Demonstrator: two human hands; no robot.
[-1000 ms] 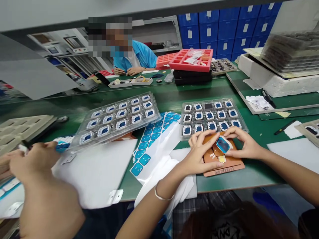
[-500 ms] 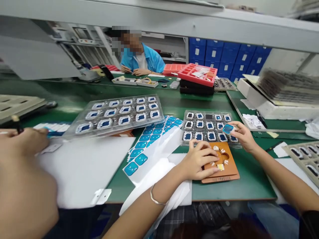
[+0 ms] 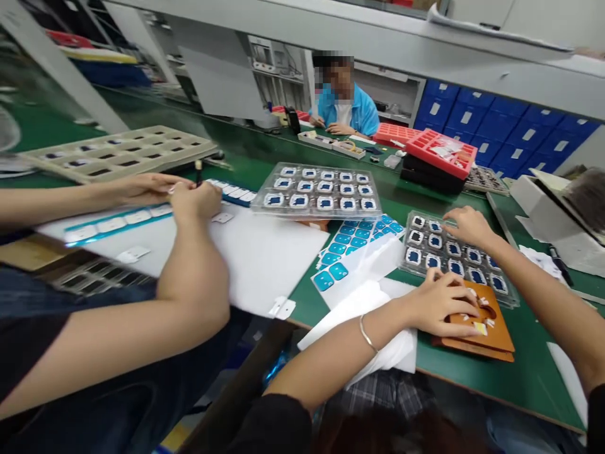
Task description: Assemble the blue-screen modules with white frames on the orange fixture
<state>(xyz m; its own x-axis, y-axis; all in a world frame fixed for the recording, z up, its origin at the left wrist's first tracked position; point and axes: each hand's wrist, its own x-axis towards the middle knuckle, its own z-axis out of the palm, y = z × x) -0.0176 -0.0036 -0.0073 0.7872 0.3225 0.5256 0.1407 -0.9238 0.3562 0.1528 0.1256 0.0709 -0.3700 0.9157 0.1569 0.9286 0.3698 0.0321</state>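
My left hand (image 3: 442, 302), a bracelet at its wrist, rests palm down with fingers spread on an orange fixture plate (image 3: 501, 334). White tabs and a yellow patch surround the plate's cutout. My right hand (image 3: 467, 227) reaches over the far side of a clear tray (image 3: 513, 296), its fingers bent down towards the cells. What those fingertips hold, if anything, is hidden. White-framed parts with dark blue centres fill the visible cells. Left of the fixture lie white backing paper (image 3: 373, 315) and sheets of blue stickers (image 3: 338, 249).
Another clear tray of parts (image 3: 316, 189) stands mid-table. At left, a co-worker's hands (image 3: 196, 198) work over a white board (image 3: 269, 252) with a strip of blue-edged pieces. A person in blue (image 3: 363, 113) sits opposite. Red trays (image 3: 442, 154) are stacked at the back right.
The view has swung left, so the bench appears further right. My right hand has moved from beside the tray to over its far row; the blue piece it held no longer shows. My left hand stays on the fixture.
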